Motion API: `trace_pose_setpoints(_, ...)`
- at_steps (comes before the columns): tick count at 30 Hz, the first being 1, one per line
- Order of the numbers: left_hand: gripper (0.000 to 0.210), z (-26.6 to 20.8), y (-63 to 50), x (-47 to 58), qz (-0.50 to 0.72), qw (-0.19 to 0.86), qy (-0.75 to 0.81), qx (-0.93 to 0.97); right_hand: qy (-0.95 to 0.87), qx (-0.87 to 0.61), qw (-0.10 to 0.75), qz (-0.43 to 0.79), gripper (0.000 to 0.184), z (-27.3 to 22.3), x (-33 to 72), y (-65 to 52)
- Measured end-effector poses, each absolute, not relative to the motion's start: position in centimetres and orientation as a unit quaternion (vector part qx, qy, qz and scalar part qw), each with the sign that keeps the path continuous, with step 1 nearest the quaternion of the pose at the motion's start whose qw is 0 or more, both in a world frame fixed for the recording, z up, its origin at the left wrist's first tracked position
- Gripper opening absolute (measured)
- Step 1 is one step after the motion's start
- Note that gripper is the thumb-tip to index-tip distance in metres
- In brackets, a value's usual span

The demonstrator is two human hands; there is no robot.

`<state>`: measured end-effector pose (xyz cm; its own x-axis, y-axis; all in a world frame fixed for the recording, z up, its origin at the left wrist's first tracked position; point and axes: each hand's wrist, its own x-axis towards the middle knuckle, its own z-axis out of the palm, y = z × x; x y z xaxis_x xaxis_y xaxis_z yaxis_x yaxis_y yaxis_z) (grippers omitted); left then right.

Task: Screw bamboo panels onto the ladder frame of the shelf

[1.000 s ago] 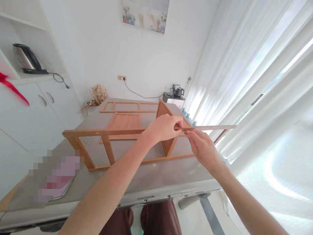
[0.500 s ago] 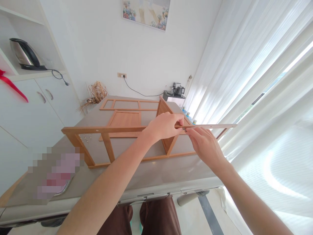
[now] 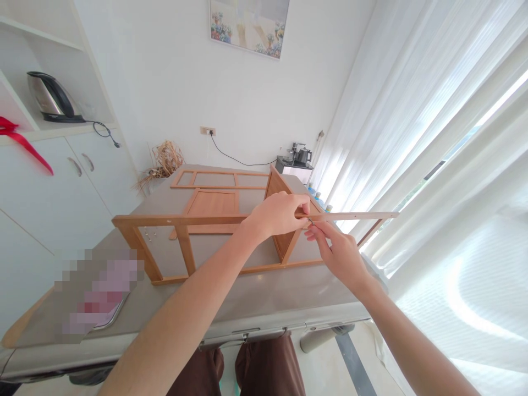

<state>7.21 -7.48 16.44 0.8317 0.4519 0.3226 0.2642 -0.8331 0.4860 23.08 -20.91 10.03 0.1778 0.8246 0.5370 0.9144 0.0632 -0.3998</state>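
In the head view's centre, the left hand (image 3: 278,213) has its grip around the long brown wooden framework's (image 3: 214,220) top rail, above the grey worktop (image 3: 264,294); right of centre, the right hand (image 3: 340,256) pinches a small metal piece (image 3: 311,220).

White wall (image 3: 165,71) with flowered picture (image 3: 249,27), bright sheer curtains (image 3: 371,110), pale floor (image 3: 322,368).

Wooden frame (image 3: 214,220) is finished smooth w/ satin sheen; tabletop (image 3: 264,291) is seen as smooth, semi-glossy; elec. kettle (image 3: 43,94) is made of shiny metal & plastic.
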Motion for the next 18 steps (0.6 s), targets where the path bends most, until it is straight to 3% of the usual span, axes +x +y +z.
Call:
trace_pose_setpoints(14, 0.016, 16.8, -7.8, 7.0, 0.211, 0.226, 0.196, 0.931, -0.61, -0.672, 0.419, -0.024, 0.027, 8.7, 22.8, -20.5)
trace_pose_setpoints(18, 0.015, 16.7, -7.8, 7.1, 0.216, 0.225, 0.187, 0.932, -0.643, -0.649, 0.396, -0.093, 0.025, 8.1, 23.5, -20.6)
